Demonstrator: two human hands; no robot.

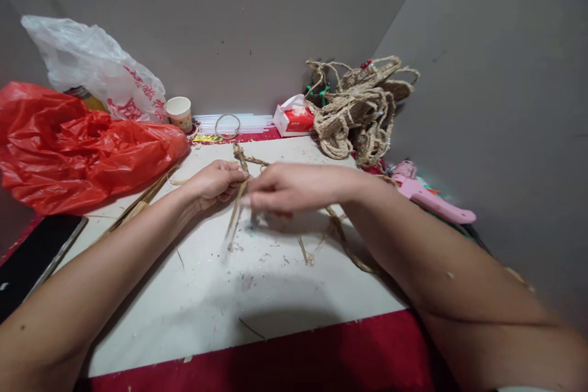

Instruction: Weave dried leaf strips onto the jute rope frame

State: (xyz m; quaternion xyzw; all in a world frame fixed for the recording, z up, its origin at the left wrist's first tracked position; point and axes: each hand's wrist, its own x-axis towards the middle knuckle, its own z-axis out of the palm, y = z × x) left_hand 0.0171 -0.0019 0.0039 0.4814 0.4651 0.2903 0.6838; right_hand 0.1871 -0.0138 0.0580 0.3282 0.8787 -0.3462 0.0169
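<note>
At the back left of the white board (174, 324), a thin white bag (92, 55) had red writing, too crumpled to read. Over the board, the left hand (218, 184) pinched a straw braid (237, 152) tightly. It looked brown, thin and twisty. The right hand (278, 191) was blurry, fingers half curled; I couldn't tell if it held anything. At the board's back right sat red-and-white tissues (297, 119), then heaped straw rope (351, 113).
</note>
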